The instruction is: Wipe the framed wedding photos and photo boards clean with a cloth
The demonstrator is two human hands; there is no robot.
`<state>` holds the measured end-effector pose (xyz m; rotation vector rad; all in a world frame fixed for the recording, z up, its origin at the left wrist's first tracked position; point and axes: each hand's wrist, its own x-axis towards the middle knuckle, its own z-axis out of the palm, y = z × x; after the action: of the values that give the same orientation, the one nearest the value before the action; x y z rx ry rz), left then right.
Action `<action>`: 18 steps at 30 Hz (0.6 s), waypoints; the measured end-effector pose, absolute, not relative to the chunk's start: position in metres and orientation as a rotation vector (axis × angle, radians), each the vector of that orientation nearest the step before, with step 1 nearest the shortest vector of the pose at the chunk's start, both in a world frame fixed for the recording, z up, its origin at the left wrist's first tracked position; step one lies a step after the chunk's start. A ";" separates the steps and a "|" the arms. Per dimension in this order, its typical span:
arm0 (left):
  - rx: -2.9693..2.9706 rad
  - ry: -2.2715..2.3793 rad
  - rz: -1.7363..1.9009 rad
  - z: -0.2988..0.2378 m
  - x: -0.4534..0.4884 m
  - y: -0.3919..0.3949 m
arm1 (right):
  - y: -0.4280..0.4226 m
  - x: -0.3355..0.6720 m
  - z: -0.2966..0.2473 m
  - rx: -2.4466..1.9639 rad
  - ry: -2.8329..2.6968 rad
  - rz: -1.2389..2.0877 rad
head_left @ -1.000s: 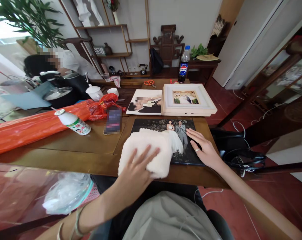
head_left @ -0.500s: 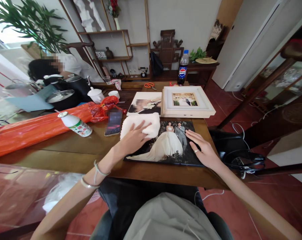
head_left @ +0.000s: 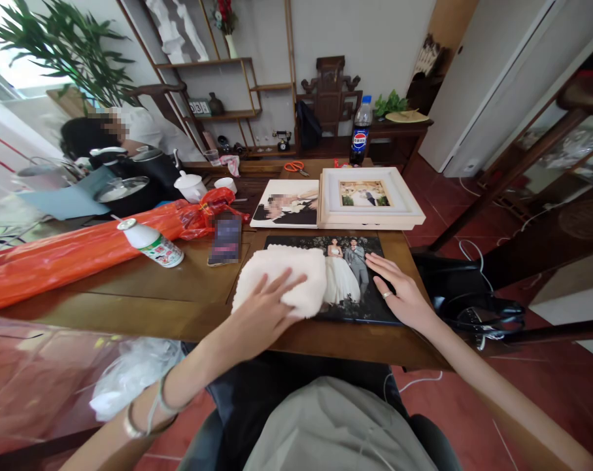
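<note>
A dark wedding photo print (head_left: 359,297) lies flat on the wooden table (head_left: 178,288) in front of me. My left hand (head_left: 261,311) presses a folded cream towel (head_left: 281,278) onto the print's left half, fingers spread over the cloth. My right hand (head_left: 401,294), with a ring on one finger, rests flat and open on the print's right edge, holding it down.
Behind the print lie a second photo (head_left: 286,206) and a white picture frame (head_left: 369,196). A phone (head_left: 225,239), a small white bottle (head_left: 152,242) and an orange plastic bag (head_left: 80,245) sit to the left. A cola bottle (head_left: 361,131) and scissors (head_left: 295,167) stand at the far edge. Another person sits far left.
My left hand pushed the towel up to the print's far left corner, then drew it back toward me over the left half. My right hand stayed put.
</note>
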<state>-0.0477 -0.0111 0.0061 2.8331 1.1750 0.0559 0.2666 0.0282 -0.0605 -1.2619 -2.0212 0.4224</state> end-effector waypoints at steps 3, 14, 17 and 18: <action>2.858 1.211 0.069 0.003 -0.044 0.030 | 0.028 0.267 -0.061 -1.250 -2.019 0.413; 2.834 1.309 0.238 0.003 -0.058 0.109 | 0.028 0.268 -0.064 -1.209 -1.986 0.425; 2.839 1.271 0.209 0.006 -0.054 0.088 | 0.027 0.267 -0.062 -1.212 -1.984 0.432; 2.841 1.247 0.187 0.007 -0.052 0.076 | 0.027 0.267 -0.061 -1.216 -1.986 0.436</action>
<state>-0.0522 0.0765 0.0067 2.8414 1.2474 0.1867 0.2671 0.0270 -0.0615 -1.2163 -1.9864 0.4358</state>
